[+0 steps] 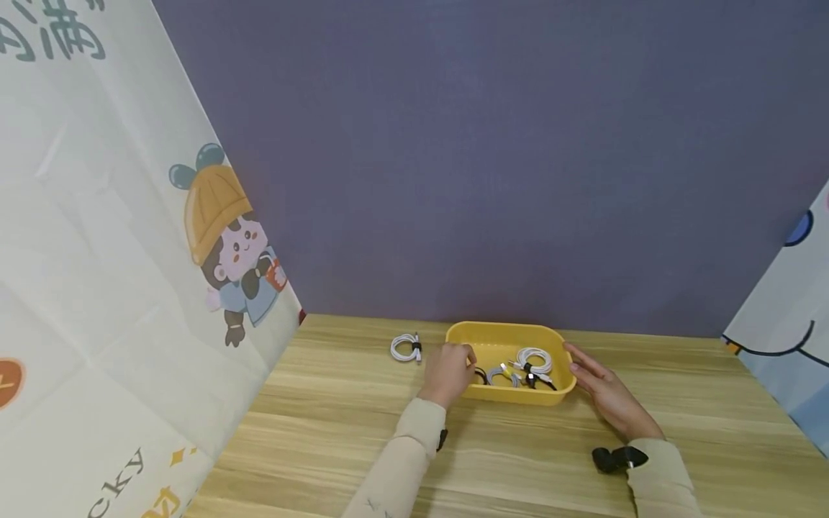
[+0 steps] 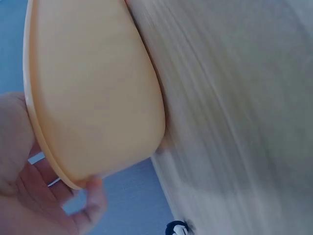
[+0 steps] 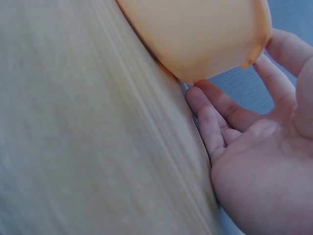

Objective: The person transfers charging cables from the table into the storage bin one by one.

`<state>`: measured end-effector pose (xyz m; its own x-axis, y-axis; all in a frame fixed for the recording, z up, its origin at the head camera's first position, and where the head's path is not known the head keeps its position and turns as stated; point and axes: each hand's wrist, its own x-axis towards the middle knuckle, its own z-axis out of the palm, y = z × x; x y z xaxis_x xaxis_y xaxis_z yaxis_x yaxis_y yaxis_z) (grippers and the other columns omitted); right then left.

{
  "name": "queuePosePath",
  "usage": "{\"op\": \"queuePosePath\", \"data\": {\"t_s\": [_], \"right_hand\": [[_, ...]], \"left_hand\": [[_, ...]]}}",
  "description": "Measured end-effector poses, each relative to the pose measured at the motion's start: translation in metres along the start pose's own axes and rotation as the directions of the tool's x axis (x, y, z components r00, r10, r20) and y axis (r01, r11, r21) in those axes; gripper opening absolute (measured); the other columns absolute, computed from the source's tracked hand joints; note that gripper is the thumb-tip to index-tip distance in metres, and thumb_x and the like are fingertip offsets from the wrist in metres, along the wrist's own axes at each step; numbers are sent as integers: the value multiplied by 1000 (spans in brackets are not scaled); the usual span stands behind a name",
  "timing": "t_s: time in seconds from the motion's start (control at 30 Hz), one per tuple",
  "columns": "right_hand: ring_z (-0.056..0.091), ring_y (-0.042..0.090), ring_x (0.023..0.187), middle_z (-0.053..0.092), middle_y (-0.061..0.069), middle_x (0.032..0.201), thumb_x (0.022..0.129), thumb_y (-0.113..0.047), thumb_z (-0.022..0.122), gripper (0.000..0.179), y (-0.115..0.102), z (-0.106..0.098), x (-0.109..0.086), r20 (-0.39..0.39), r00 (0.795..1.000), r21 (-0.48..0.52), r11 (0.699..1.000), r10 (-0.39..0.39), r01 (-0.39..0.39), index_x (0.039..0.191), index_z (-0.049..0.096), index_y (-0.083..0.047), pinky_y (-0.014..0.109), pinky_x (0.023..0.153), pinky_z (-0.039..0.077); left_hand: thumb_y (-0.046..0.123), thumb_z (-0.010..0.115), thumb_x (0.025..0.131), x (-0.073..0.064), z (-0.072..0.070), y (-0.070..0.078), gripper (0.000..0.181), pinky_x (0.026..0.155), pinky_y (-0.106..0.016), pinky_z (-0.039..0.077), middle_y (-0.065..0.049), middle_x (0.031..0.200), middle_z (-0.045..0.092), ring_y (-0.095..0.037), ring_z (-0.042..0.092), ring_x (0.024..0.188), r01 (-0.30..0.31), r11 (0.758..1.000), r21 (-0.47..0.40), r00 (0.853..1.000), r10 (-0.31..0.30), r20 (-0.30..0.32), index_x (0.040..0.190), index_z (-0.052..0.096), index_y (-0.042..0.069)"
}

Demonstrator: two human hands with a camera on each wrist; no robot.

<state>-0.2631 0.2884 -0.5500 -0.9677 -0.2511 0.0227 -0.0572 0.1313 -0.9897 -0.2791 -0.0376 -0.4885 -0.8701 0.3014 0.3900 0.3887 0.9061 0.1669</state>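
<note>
A yellow plastic basket point(image 1: 512, 395) stands on the wooden table, holding several coiled cables. Among them are a white coiled cable point(image 1: 534, 361) at the right, a grey cable with a yellow connector point(image 1: 506, 373) in the middle and a black cable point(image 1: 481, 375) at the left. My left hand point(image 1: 448, 374) grips the basket's left end, its fingers curled over the rim; part of them is hidden. At the other end, my right hand point(image 1: 607, 396) touches the outer wall and rim with extended fingers. One white cable coil point(image 1: 405, 348) with a black tie lies left of the basket.
The wooden table point(image 1: 311, 432) ends at a dark purple back panel point(image 1: 486, 158) just behind the basket. Printed white sheets flank it, with a cartoon figure point(image 1: 239, 252) on the left one. A black strap device point(image 1: 618, 459) is on the right wrist.
</note>
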Motion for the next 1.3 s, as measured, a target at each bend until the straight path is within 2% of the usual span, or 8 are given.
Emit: {"op": "queuePosePath", "data": {"t_s": [0.1,0.23,0.4,0.53,0.83,0.97,1.13,1.3], "right_hand": [[37,-30,119,12,8,173,110,-37,46,64,0,0,0,-4,1000,0,1000,-3,3,165,21,-16,5,96,42],[37,-30,120,14,6,173,110,-36,46,63,0,0,0,0,1000,3,1000,-5,5,165,21,-16,5,96,42],[38,-29,120,13,5,173,110,-36,46,63,-1,1,0,-1,1000,14,1000,-1,1,165,22,-16,5,97,42],[37,-30,118,12,7,173,110,-38,47,63,1,1,-1,-9,1000,7,1000,15,-15,165,22,-18,5,96,42],[38,-30,118,12,7,173,110,-38,46,64,1,0,0,-3,1000,8,1000,14,-14,165,21,-17,5,96,41],[36,-31,117,9,11,173,109,-39,46,64,2,-1,1,7,1000,1,1000,15,-15,165,21,-19,4,96,41],[35,-31,117,8,11,173,109,-40,46,65,4,-1,2,8,1000,1,1000,15,-15,165,21,-19,4,96,40],[36,-30,119,9,10,173,110,-38,45,63,7,-2,4,4,1000,7,1000,5,-5,165,21,-17,4,97,40]], "left_hand": [[20,82,86,-5,-1,-1,5,67,-27,54,6,89,75,-17,68,82,-6,999,-42,1000,5,-15,89,80,24],[19,81,88,-11,-3,-2,5,77,-29,53,3,96,69,-17,60,91,37,992,-121,999,-41,-28,90,78,22],[17,78,89,-17,-7,-4,5,83,-33,54,0,103,65,-19,58,101,99,965,-244,989,-121,-79,92,77,20],[17,78,88,-20,-9,-9,4,86,-38,55,-2,105,68,-22,61,107,120,941,-315,978,-166,-125,92,76,18],[20,75,91,-21,-8,-29,6,78,-34,53,0,96,71,-18,63,94,184,900,-395,953,-262,-154,95,77,17],[17,74,90,-24,-9,-37,4,68,-33,52,0,89,71,-18,65,84,228,885,-406,938,-312,-153,92,77,16],[15,76,86,-25,-6,-50,4,60,-30,48,0,79,69,-14,62,70,299,864,-404,916,-379,-133,89,78,14],[14,78,83,-25,-2,-61,6,58,-32,48,0,76,69,-14,60,67,366,843,-394,897,-433,-93,89,77,13]]}}
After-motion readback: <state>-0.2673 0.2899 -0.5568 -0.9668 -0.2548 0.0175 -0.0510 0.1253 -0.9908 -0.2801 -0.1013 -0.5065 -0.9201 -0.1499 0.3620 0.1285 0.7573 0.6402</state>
